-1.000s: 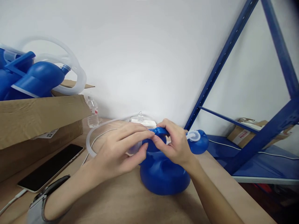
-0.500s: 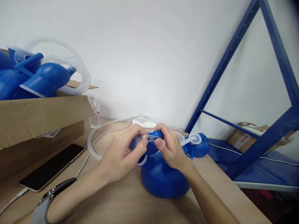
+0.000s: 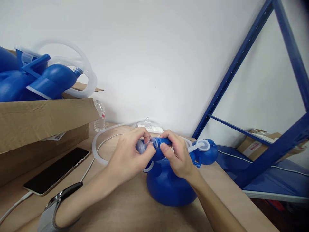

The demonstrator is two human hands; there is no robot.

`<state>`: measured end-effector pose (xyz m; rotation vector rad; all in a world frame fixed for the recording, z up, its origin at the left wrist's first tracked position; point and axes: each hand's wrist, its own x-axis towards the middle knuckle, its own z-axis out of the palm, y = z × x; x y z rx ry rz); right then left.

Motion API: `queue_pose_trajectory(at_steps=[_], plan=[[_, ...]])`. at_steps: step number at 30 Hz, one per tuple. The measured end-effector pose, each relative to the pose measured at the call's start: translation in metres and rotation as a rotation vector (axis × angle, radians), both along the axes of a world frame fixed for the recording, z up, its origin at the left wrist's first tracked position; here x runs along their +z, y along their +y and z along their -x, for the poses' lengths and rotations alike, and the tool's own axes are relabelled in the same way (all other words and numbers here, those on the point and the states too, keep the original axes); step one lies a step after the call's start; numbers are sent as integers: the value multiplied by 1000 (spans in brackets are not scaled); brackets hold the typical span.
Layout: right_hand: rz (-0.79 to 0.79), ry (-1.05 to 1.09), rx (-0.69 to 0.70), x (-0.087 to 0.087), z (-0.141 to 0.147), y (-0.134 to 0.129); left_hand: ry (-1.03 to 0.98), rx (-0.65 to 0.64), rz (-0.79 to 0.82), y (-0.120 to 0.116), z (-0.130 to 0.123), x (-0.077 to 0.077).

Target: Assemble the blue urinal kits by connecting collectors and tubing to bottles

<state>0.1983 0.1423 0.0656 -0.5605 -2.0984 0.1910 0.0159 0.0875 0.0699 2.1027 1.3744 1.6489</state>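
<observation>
A rounded blue plastic vessel (image 3: 172,190) rests on the wooden table, with a blue neck piece above it between my hands. My left hand (image 3: 131,153) is closed on a translucent cap (image 3: 140,146) whose small clear strap (image 3: 154,141) curls beside my fingertips. My right hand (image 3: 177,153) pinches the blue neck piece (image 3: 166,141) at its upper side. Part of the neck is hidden behind my fingers. Right of my right hand lies another blue piece (image 3: 210,153) with a white ring and strap (image 3: 204,145) on it.
A cardboard box (image 3: 48,117) full of blue vessels and a coiled clear tube stands left. Near it are a phone (image 3: 56,170), a water bottle (image 3: 99,117) and a cable. A power strip (image 3: 151,129) lies by the wall; blue shelving (image 3: 260,175) rises at right.
The clear strap, earlier stretched between both hands, now curls near my left fingertips. My right fingertips have shifted onto the blue neck piece. The whole view has moved slightly.
</observation>
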Motion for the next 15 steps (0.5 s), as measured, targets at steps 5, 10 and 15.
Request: queue_pose_trajectory(at_steps=[5,10,15], plan=[[1,0,-22,0,1,0,-18,-56,-54,1,0,-2],[0,-1,-26,0,0,2,30,-49,-103,1,-1,-3],[-62,-8,-63,-3,0,4,25,-50,-130,-1,-3,-2]])
